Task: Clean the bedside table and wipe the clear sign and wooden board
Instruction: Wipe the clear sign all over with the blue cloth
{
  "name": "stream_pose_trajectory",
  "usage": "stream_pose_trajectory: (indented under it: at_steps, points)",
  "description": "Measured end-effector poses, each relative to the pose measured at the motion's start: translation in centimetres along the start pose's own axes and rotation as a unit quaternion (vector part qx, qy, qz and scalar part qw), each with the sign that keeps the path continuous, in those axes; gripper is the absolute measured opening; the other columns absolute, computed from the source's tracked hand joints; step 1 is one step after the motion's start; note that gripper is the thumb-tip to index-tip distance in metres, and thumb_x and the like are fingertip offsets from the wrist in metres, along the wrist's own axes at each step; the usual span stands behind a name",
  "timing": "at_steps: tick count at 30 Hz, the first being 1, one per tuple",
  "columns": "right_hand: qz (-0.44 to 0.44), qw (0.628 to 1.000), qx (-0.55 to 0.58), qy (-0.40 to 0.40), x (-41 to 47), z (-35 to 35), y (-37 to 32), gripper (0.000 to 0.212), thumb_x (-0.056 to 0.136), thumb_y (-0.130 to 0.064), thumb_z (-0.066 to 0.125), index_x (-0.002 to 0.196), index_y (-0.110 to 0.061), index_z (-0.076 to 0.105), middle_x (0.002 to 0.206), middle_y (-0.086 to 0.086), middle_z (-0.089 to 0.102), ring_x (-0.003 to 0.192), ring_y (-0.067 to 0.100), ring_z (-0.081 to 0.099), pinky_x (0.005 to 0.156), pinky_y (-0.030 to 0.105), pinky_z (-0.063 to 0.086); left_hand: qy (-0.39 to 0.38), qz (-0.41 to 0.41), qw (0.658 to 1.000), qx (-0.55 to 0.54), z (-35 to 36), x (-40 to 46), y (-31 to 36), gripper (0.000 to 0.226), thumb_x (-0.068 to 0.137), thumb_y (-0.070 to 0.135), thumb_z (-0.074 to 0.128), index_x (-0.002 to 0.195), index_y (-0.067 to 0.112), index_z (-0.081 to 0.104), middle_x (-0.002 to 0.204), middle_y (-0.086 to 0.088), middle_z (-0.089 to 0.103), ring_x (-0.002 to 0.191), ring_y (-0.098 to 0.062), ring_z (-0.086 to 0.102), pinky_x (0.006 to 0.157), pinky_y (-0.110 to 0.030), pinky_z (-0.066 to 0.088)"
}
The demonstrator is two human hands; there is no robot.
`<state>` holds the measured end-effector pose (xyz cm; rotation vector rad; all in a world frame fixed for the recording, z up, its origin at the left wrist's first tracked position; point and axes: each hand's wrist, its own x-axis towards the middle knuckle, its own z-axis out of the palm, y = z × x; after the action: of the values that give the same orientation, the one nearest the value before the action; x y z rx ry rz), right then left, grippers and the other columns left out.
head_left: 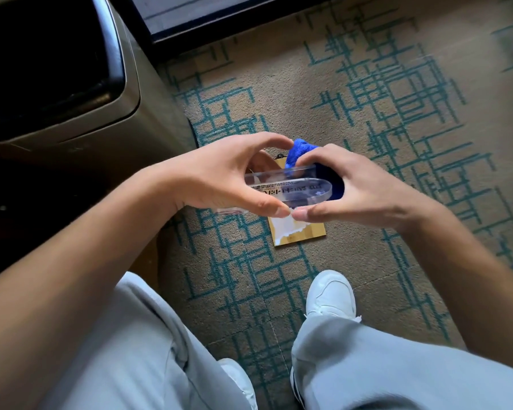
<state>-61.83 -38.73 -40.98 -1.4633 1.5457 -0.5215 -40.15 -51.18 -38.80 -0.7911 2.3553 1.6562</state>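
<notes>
Both hands hold the clear sign (296, 187), a see-through acrylic piece with dark lettering, above the carpet. My left hand (219, 176) grips its left end between thumb and fingers. My right hand (359, 184) holds the right end and also has a bright blue cloth (301, 149) bunched under its fingers, pressed against the sign's far side. The two thumbs nearly touch under the sign. Below them on the floor lies the wooden board (301, 232), light wood with a torn white patch on it, mostly hidden by the hands.
The bedside table (107, 113), tan with a dark glossy top, stands at the left. A dark window frame (208, 28) runs along the top. Patterned beige and teal carpet (397, 99) covers the floor. My legs and white shoes (329, 294) are at the bottom.
</notes>
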Motion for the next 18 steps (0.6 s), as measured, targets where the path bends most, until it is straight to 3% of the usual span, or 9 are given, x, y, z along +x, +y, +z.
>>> stream_pose_trajectory:
  at_steps: [4,7,13,18]
  points:
    - [0.003,0.999,0.022,-0.027,0.00,-0.30,-0.11,0.064,0.062,-0.079,0.068,0.114,-0.043,0.059,0.111,-0.007,0.056,0.101,0.002,0.059,0.081,0.024,0.046,0.007,0.002,1.000,0.015,0.14,-0.02,0.12,0.096,0.065,0.056,0.083,0.148,0.031,0.040,0.118,0.021,0.068,0.110,0.010,0.063,0.087,-0.005,0.045]
    - [-0.001,1.000,0.017,-0.006,-0.01,-0.25,-0.21,0.062,0.062,-0.076,0.071,0.111,-0.038,0.063,0.107,-0.005,0.058,0.094,0.005,0.062,0.076,0.025,0.047,0.006,0.007,1.000,0.020,0.18,-0.01,0.19,0.097,0.064,0.056,0.083,0.147,0.032,0.040,0.120,0.022,0.066,0.112,0.011,0.062,0.088,-0.005,0.044]
    - [-0.028,0.998,-0.028,0.044,-0.12,-0.25,-0.40,0.066,0.058,-0.077,0.070,0.107,-0.033,0.067,0.100,-0.005,0.061,0.092,0.010,0.061,0.081,0.031,0.050,0.010,0.011,1.000,0.012,0.04,-0.23,0.40,0.091,0.065,0.051,0.085,0.144,0.036,0.042,0.117,0.032,0.065,0.113,0.010,0.062,0.090,-0.006,0.045]
    - [-0.026,0.998,-0.034,0.045,-0.21,0.17,-0.46,0.070,0.055,-0.078,0.071,0.111,-0.037,0.061,0.105,-0.005,0.059,0.097,0.007,0.060,0.084,0.025,0.049,0.016,0.019,0.999,0.026,0.14,-0.33,0.56,0.092,0.068,0.044,0.088,0.146,0.033,0.042,0.118,0.032,0.062,0.114,0.010,0.060,0.089,-0.007,0.045]
